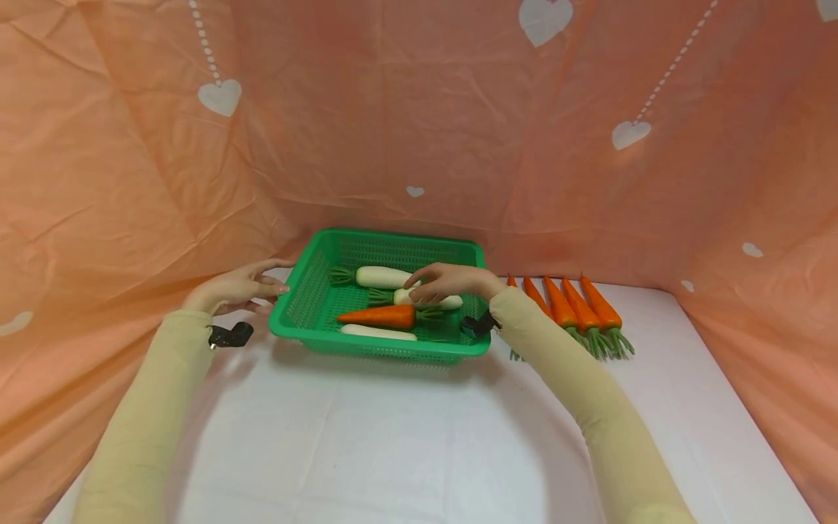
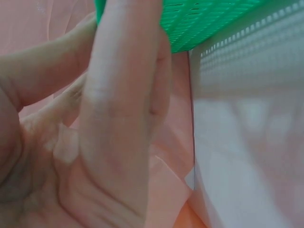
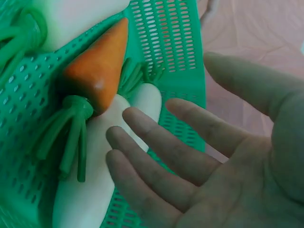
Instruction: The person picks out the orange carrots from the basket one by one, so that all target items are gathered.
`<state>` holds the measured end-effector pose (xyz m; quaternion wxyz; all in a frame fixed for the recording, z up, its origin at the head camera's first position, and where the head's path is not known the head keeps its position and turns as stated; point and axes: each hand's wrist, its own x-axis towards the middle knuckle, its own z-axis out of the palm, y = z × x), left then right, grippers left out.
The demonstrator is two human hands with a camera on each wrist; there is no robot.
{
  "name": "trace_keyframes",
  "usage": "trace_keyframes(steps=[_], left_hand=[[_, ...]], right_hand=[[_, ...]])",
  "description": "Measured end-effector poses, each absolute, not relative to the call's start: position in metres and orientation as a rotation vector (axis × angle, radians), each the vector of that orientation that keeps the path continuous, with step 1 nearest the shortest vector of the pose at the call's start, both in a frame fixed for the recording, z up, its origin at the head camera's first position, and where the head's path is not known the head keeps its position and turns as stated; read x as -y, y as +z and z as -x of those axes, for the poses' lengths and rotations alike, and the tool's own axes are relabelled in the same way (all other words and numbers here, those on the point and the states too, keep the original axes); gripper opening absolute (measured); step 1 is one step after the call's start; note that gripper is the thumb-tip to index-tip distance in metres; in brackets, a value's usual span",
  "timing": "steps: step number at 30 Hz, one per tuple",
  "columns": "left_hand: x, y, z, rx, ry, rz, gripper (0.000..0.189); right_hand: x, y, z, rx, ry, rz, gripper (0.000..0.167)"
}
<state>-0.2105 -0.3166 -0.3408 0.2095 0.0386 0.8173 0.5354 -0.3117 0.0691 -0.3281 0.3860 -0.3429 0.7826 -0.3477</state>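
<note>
A green plastic basket (image 1: 380, 351) stands on the white table and holds three white radishes, the front one (image 1: 377, 332) along its near side, and an orange carrot (image 1: 380, 316). My left hand (image 1: 237, 286) is at the basket's left rim, thumb tip against it and fingers fairly straight. In the left wrist view the thumb (image 2: 121, 95) hides part of the rim. Over the basket's right half hovers my right hand (image 1: 452, 282), fingers spread and loosely bent, above the middle radish (image 1: 450, 302). The right wrist view shows nothing between the fingers (image 3: 156, 137).
Right of the basket, several carrots (image 1: 592, 306) lie side by side, leafy ends toward me; the right forearm partly covers them. A pink-orange cloth (image 1: 425, 131) with white hearts hangs behind and along both sides of the white tabletop (image 1: 366, 444).
</note>
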Motion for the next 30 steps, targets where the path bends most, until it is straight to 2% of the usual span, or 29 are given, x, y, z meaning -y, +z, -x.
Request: trace_keyframes(steps=[30], left_hand=[[0.314, -0.341, 0.207, -2.286, 1.484, -0.101, 0.072]], right_hand=[[-0.039, -0.346, 0.313, -2.064, -0.500, 0.785, 0.047]])
